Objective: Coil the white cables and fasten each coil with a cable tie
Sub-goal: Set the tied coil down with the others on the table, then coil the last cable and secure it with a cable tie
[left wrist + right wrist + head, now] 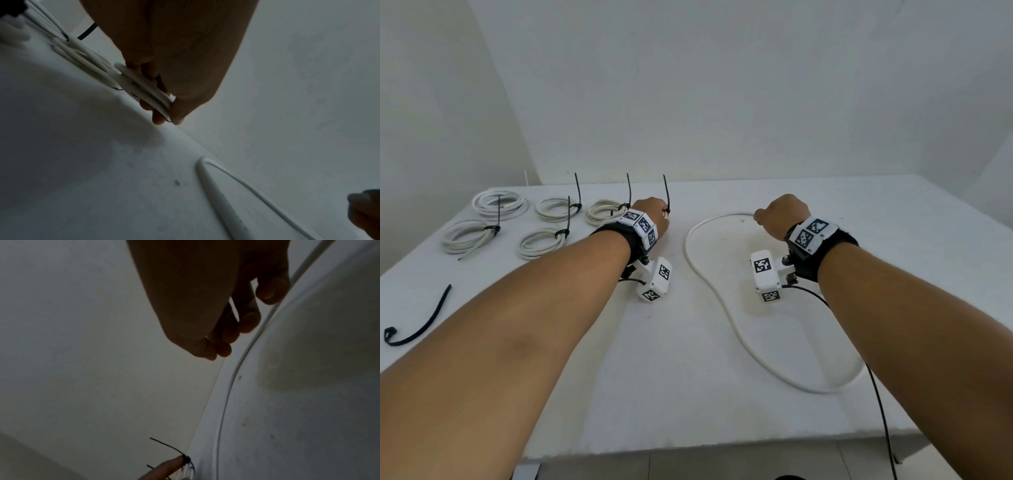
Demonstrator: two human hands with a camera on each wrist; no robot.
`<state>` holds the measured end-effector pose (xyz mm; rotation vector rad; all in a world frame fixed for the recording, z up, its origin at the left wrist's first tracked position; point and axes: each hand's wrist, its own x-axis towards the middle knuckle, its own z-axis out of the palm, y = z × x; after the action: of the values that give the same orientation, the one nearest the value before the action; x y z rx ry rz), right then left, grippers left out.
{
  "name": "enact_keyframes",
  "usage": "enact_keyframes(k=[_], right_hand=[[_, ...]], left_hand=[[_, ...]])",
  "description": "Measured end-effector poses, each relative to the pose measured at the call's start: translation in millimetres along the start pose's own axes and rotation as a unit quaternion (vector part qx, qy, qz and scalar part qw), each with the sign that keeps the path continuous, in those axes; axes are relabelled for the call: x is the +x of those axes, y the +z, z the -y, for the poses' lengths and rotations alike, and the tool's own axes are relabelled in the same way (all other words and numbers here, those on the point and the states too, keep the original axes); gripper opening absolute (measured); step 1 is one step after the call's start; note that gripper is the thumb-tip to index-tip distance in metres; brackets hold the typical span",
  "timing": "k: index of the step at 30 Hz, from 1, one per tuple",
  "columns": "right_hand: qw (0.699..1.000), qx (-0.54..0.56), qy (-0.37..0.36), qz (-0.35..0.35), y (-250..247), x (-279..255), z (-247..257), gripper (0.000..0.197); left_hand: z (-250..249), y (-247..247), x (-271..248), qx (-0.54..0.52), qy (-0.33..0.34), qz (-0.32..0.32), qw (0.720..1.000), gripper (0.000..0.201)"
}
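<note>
My left hand [658, 215] is at the back of the white table [661, 377]. In the left wrist view it [164, 113] grips a small coil of white cable [144, 87] between thumb and fingers. A black cable tie [666, 193] on that coil stands up behind the knuckles; its tail [168, 447] also shows in the right wrist view. A long loose white cable [722, 308] lies in a wide loop right of centre. My right hand [780, 212] hovers over its far end, fingers curled. There the thumb meets the forefinger of the hand [213, 352] beside the cable [236, 369], holding nothing I can see.
Several tied white coils [500, 204] with upright black tie tails lie at the back left. A loose black cable tie [417, 322] lies near the left edge. The wall stands just behind the table, and a black camera wire [876, 394] hangs over the front edge.
</note>
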<state>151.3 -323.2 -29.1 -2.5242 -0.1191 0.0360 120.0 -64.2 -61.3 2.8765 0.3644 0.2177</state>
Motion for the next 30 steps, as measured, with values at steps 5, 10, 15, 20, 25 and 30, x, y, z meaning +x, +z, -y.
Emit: enact_keyframes(k=[5, 10, 15, 20, 25, 30], right_hand=[[0.997, -0.079, 0.001, -0.016, -8, 7, -18, 0.026], [0.989, -0.136, 0.033, 0.045, -21, 3, -41, 0.02], [0.994, -0.072, 0.043, 0.069, -28, -3, -50, 0.03], [0.996, 0.053, 0.01, 0.076, -37, -12, -38, 0.01], [0.986, 0.156, -0.057, 0.026, -42, -33, -19, 0.018], [0.98, 0.124, -0.156, 0.005, -34, -63, 7, 0.022]], left_hand=[[1, 0, 6, 0.028, 0.008, 0.015, 0.999, 0.031], [-1, 1, 9, 0.052, -0.012, 0.033, 0.998, 0.033], [-8, 1, 4, 0.026, -0.059, -0.002, 0.998, 0.034], [-18, -7, -10, -0.085, -0.065, -0.084, 0.991, 0.031], [-61, -27, -50, -0.319, -0.037, 0.036, 0.947, 0.026], [-101, -45, -113, -0.516, -0.058, 0.233, 0.822, 0.027]])
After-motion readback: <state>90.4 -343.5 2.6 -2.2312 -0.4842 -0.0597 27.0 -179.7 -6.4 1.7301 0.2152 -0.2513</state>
